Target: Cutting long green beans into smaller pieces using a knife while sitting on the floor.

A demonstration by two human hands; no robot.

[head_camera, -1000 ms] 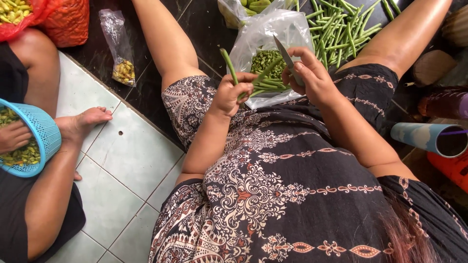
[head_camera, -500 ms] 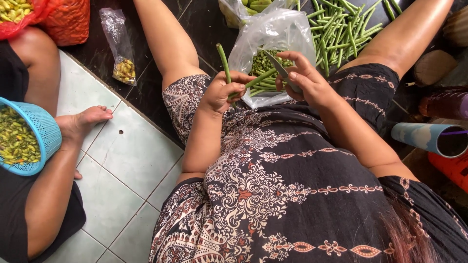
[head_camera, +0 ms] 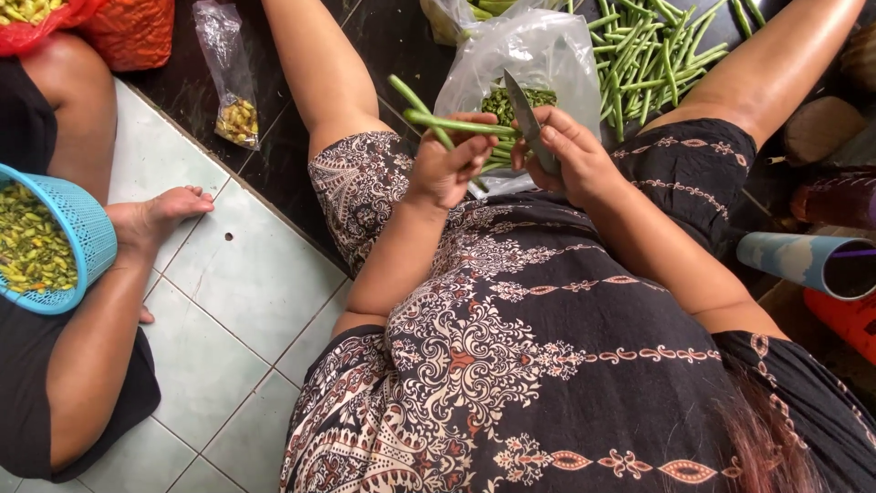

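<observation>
Green long beans (head_camera: 449, 123): a small bunch, clenched in your left hand (head_camera: 447, 164) above the clear plastic bag (head_camera: 547, 55) of cut pieces. Steel knife (head_camera: 527, 119): gripped in your right hand (head_camera: 570, 160), blade up, just beside the beans.

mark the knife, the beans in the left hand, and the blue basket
knife (head_camera: 523, 111), head view, middle of the blade
beans (head_camera: 449, 122), head view, the stalk lying across the left fingers
blue basket (head_camera: 88, 228), head view, right side of its mesh wall

Left hand (head_camera: 447, 169) gripping green beans (head_camera: 452, 123); right hand (head_camera: 570, 155) holding knife (head_camera: 527, 119) over clear plastic bag (head_camera: 538, 55).
</observation>
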